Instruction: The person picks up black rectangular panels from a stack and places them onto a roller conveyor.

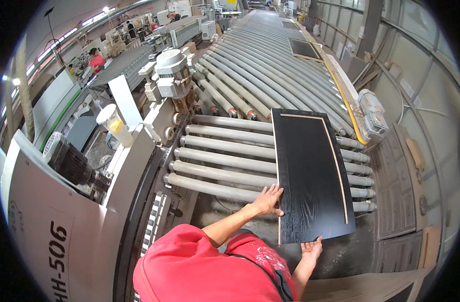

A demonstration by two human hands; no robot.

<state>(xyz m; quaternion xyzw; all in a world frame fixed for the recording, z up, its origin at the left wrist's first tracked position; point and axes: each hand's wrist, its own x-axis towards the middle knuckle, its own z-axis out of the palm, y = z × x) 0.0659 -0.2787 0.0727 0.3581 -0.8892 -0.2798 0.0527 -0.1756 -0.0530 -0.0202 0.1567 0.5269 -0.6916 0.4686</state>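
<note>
A long black wood-grain panel (pixel 310 173) with thin light-brown strips along its top and right side lies over the pale rollers (pixel 225 160), its near end overhanging them. My left hand (pixel 266 201) touches the panel's left edge, fingers stretched and spread against it. Beneath the near end, my right hand (pixel 311 248) is turned palm up and grips the edge, its fingertips partly tucked under the board. Both forearms come in from the lower edge, beside my red shirt.
A longer roller conveyor (pixel 260 55) runs away behind, carrying a dark framed panel (pixel 304 49). Motors stand at left (pixel 172 73) and right (pixel 372 113). A plastic cup (pixel 115 126) sits on the machine housing at left. Grey-brown panelled doors (pixel 397 183) lean at right.
</note>
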